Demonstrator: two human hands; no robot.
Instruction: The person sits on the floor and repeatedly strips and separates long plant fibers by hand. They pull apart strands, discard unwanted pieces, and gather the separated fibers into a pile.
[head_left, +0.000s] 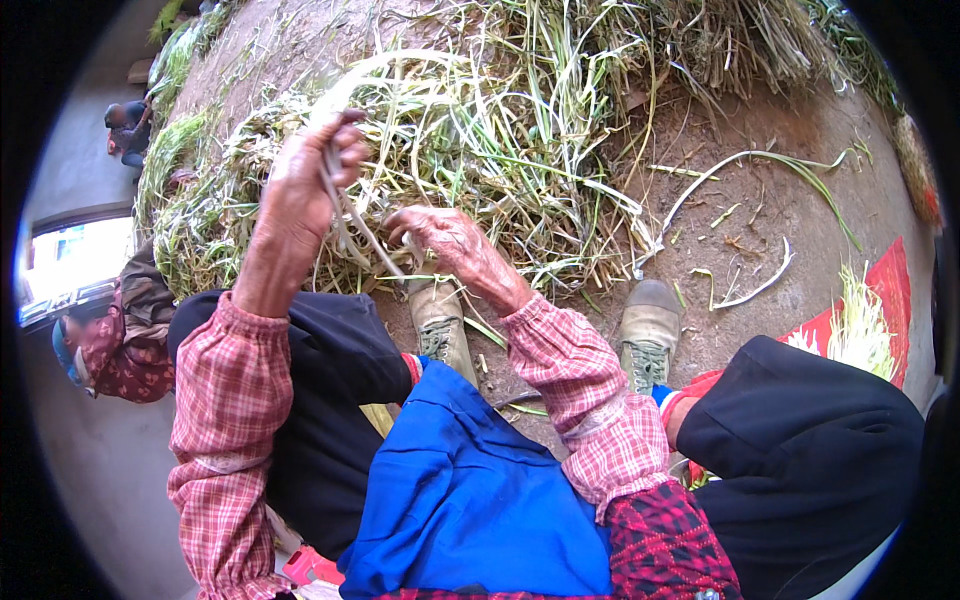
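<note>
My left hand (319, 169) is raised over the heap, its fingers closed around pale leafy stalks (349, 206). The lower ends hang toward my other hand, and a blurred, bright leafy part arcs above my fist. Lower and to the right is my right hand (450, 236), with bent fingers close to the hanging ends. A pale scrap shows under its fingertips, but blur hides whether they grip it. Behind both hands spreads a heap of tangled green and whitish leaves and stalks (465, 142). My left shoe (439, 319) stands at the heap's near edge.
Loose stalks (750, 154) lie on the dirt floor (787, 202) to the right. Trimmed pale stalks (862, 330) rest on a red sheet (892, 277) beside my right knee. Bundled stalks (735, 45) lie at the top right. Two people sit at the left, one (112, 345) nearby.
</note>
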